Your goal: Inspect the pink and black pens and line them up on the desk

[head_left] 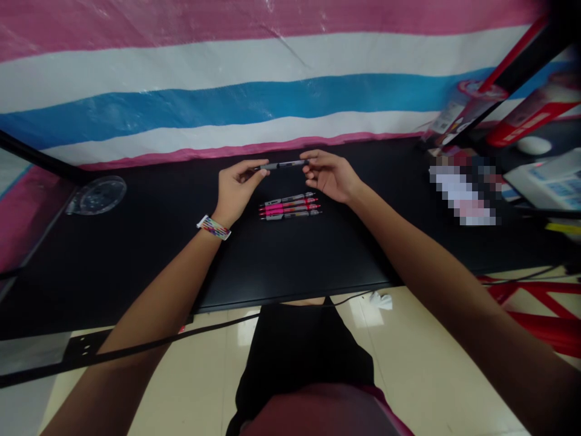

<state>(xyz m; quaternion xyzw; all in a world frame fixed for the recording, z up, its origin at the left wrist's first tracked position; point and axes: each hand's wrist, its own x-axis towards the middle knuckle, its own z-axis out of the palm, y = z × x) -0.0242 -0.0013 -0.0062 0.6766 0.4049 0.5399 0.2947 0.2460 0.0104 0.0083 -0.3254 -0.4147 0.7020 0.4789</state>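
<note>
A grey and black pen (285, 165) is held level above the black table, stretched between both hands. My left hand (239, 186) pinches its left end between thumb and fingers; a colourful woven band circles that wrist. At the other end, my right hand (330, 173) grips the pen's tip with thumb and forefinger, the remaining fingers loosely curled. Just below, several pens (290, 208) lie side by side on the table, pink ones between grey and black ones, all pointing the same way.
The black table (149, 260) runs across the view before a striped plastic sheet (254, 97). A clear round lid (98, 195) lies at left. At right are a clear cup (469, 106), a red-labelled bottle (531, 115) and a white device (551, 181). A cable (218, 327) hangs along the front edge.
</note>
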